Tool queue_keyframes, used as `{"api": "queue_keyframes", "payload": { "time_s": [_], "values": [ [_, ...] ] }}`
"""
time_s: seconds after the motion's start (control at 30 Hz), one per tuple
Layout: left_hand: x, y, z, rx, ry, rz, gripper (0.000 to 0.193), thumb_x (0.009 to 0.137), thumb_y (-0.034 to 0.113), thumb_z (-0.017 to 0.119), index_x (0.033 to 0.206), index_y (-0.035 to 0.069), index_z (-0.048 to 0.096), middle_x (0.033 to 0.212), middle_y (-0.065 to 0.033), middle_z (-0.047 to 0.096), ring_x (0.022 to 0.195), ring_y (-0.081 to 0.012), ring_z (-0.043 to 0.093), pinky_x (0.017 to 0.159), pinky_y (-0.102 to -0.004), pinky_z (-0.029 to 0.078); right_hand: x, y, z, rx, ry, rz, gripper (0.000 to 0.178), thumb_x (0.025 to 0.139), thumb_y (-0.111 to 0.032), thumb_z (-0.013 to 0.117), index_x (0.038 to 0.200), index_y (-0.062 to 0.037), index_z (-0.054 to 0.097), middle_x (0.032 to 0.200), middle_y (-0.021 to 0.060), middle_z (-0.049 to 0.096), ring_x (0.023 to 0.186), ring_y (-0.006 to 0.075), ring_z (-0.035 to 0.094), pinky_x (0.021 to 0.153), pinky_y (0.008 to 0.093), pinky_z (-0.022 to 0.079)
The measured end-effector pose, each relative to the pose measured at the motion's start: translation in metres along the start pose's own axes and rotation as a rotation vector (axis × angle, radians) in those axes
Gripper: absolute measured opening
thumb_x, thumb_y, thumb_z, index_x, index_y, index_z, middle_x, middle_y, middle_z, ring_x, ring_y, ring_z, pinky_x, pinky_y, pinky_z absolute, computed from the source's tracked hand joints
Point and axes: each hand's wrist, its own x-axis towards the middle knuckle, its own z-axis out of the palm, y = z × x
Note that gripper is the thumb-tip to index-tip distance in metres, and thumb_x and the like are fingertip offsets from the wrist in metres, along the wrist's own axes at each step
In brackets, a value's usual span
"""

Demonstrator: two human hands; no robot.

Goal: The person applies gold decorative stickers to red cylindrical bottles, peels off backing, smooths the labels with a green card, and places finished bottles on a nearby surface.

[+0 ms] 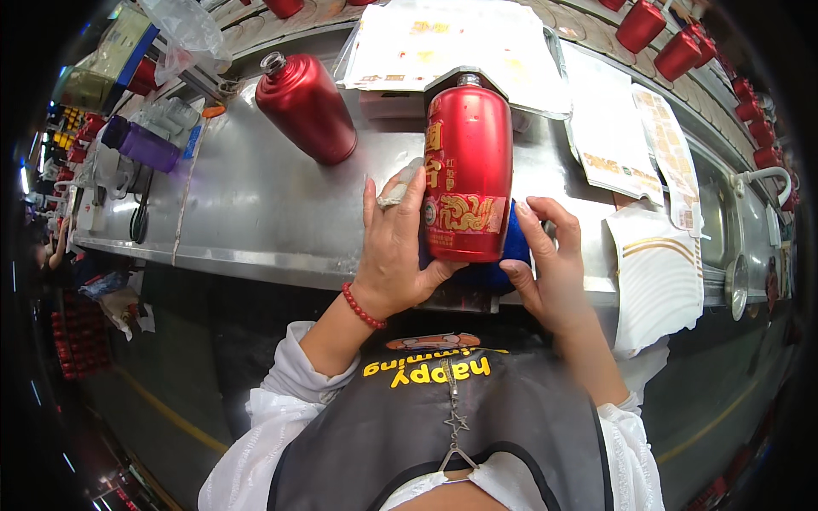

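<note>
A red bottle point(471, 162) with gold printing and a dragon band leans on a dark stand point(486, 75) in front of me, its bare glass neck pointing away. My left hand point(394, 243) curls along its lower left side, thumb at the base, with a small whitish cloth or finger cover point(397, 192) between the fingers. On the other side is my right hand point(552, 264), fingers bent and spread, tips close to the bottle's lower right edge. Blue material point(516, 238) shows behind the bottle. A second red bottle point(307, 108), unlabelled, stands to the left.
Stacked printed label sheets point(460, 43) lie beyond the bottle, with more sheets point(612, 128) to the right. One white sheet point(656, 272) overhangs the steel table's point(256, 221) front edge. A purple flask point(141, 143) lies far left. Red bottles point(639, 25) line a conveyor behind.
</note>
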Motion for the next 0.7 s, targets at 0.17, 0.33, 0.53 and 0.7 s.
{"api": "queue_keyframes", "payload": {
  "time_s": [0.17,0.33,0.53,0.7],
  "values": [
    [0.007,0.010,-0.003,-0.041,0.069,0.038,0.100,0.082,0.057,0.073,0.150,-0.002,0.029,0.143,-0.0217,0.045,0.135,-0.0441,0.041,0.117,-0.0643,0.011,0.021,0.009,-0.013,0.123,0.064,0.023,0.054,0.084,0.008,0.065,0.136,-0.0016,0.057,0.143,0.0234,0.046,0.117,0.0340,0.058,0.098,0.0421,0.050],
    [0.003,0.010,-0.005,-0.009,0.056,0.047,0.095,0.081,0.055,0.075,0.148,0.002,0.032,0.142,-0.0201,0.045,0.134,-0.0395,0.043,0.117,-0.0649,0.012,0.067,0.021,-0.050,0.224,-0.104,-0.023,0.042,0.087,0.011,0.060,0.127,-0.0021,0.061,0.126,0.0184,0.064,0.109,0.0325,0.068,0.088,0.0353,0.056],
    [0.005,0.015,-0.004,-0.010,0.055,0.029,0.092,0.081,0.053,0.076,0.147,0.003,0.035,0.140,-0.0185,0.049,0.132,-0.0369,0.046,0.117,-0.0652,0.012,0.099,0.017,-0.053,-0.064,-0.362,-0.300,0.048,0.075,0.012,0.064,0.117,-0.0121,0.067,0.141,0.0175,0.052,0.121,0.0377,0.056,0.093,0.0410,0.054],
    [0.004,0.014,-0.003,-0.013,0.075,0.032,0.093,0.081,0.054,0.076,0.147,0.002,0.036,0.139,-0.0178,0.051,0.131,-0.0366,0.047,0.117,-0.0651,0.011,0.090,0.015,-0.051,-0.001,-0.348,-0.269,0.035,0.072,0.010,0.067,0.102,-0.0078,0.067,0.140,0.0170,0.052,0.119,0.0381,0.055,0.094,0.0426,0.053]
  ]
}}
